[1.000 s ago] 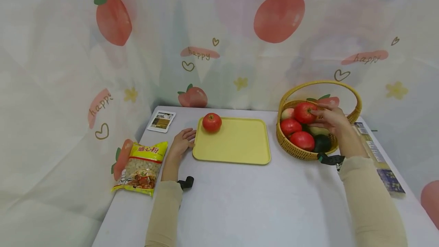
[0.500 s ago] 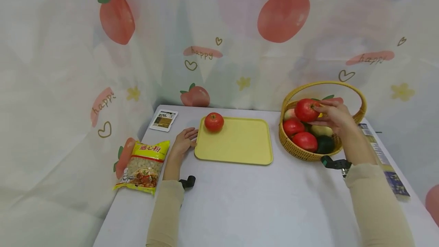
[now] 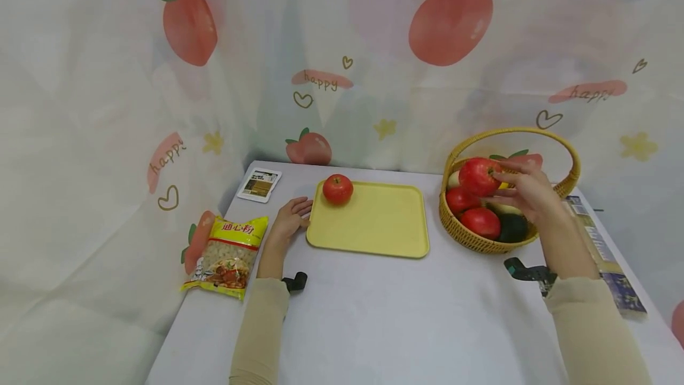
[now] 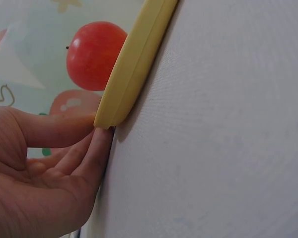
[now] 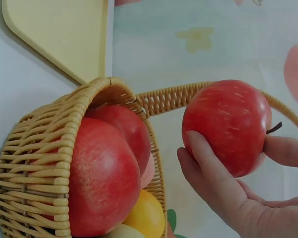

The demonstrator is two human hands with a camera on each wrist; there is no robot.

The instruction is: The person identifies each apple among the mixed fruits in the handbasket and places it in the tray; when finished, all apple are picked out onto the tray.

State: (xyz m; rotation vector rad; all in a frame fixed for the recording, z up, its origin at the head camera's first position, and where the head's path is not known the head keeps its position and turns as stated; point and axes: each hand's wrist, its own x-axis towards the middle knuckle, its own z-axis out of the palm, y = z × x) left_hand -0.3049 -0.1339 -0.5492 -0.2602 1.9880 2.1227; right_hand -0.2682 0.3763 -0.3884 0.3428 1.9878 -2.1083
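My right hand (image 3: 531,192) holds a red apple (image 5: 228,126) by its sides, its stem pointing toward the palm in the right wrist view. The apple is above the wicker basket (image 3: 470,240). Inside the basket are several red fruits (image 5: 102,173), a yellow one (image 5: 146,213) and a dark green one (image 3: 513,228). At the left edge of the yellow tray (image 3: 374,224), my left hand (image 4: 54,173) pinches the rim, thumb above and fingertips at its underside. Another red apple (image 3: 338,189) sits in the tray's far left corner.
A yellow bag of macaroni (image 3: 230,257) leans by the left wall. Behind it lies a white flat packet (image 3: 260,185) with a dark label. Books (image 3: 622,293) lie along the table's right side, partly behind the right arm. The basket's tall handle (image 3: 513,130) arches over the fruit.
The right hand has lifted the apple slightly off the other fruit. The whole head view has shifted a little. The left hand stays at the tray's edge.
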